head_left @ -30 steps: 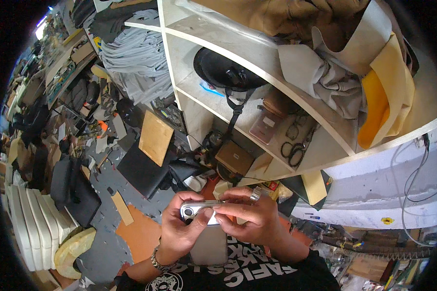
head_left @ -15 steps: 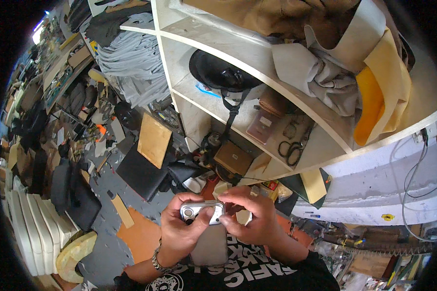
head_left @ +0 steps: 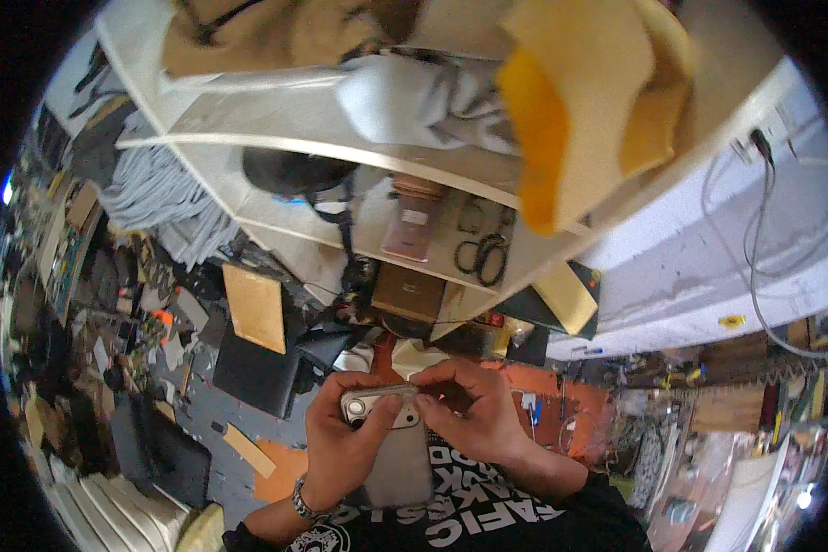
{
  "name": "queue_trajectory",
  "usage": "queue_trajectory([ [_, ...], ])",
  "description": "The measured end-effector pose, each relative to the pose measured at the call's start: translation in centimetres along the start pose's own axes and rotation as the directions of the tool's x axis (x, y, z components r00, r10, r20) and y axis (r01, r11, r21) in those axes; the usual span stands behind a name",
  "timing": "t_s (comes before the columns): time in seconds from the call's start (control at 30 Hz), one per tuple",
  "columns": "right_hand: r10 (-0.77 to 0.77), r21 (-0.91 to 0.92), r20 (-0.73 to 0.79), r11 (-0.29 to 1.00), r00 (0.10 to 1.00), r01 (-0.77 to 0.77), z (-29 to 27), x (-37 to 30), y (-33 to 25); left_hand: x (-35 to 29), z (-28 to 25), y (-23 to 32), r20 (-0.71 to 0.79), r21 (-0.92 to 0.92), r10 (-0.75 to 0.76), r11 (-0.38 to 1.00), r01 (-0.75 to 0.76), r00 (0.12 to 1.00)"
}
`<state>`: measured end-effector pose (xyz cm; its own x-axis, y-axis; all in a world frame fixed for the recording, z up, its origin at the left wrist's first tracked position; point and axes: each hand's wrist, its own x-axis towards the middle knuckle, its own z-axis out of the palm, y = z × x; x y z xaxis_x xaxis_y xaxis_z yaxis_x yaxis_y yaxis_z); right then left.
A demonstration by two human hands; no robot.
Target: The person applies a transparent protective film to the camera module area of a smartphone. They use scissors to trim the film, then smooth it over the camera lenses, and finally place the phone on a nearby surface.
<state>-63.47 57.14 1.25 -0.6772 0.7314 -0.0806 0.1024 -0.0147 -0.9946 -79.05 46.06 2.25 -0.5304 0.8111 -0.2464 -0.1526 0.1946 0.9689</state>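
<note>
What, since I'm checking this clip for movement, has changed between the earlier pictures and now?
The view has turned rightward, so the shelf unit sits further left in the picture. The right hand has shifted its fingers, uncovering more of the camera plate's right end. The left hand still grips the phone, thumb over the plate.

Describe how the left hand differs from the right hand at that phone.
Grip: the left hand holds the phone by its left side, thumb across the camera strip; the right hand has bent fingers at the upper right corner, and whether it grips is unclear.
Wear: the left hand has a metal-link band at its wrist; the right hand's wrist is bare.
Shared: both are ungloved.
</note>
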Motion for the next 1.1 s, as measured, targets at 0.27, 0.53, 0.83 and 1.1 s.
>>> queue_trajectory([
  [0.27, 0.143, 0.135, -0.095, 0.982, 0.985, -0.130, -5.6, -4.1, -1.1, 0.5, 5.8, 1.6, 0.216, 0.030, 0.035, 0.999, -0.043, 0.976],
  [0.53, 0.052, 0.273, -0.243, 0.962, 0.969, 0.017, -10.8, -7.8, -1.6, -0.9, 12.1, 3.2, 0.339, 0.099, 0.013, 0.994, -0.049, 0.941],
  [0.83, -0.070, 0.351, -0.370, 0.913, 0.926, 0.209, -17.9, -11.9, -6.0, -1.9, 20.7, 7.3, 0.469, 0.036, 0.270, 0.946, -0.324, 0.841],
  [1.1, -0.224, 0.303, -0.427, 0.878, 0.876, 0.372, -22.6, -13.6, -9.1, -3.1, 26.1, 11.1, 0.489, -0.030, 0.410, 0.890, -0.454, 0.770],
])
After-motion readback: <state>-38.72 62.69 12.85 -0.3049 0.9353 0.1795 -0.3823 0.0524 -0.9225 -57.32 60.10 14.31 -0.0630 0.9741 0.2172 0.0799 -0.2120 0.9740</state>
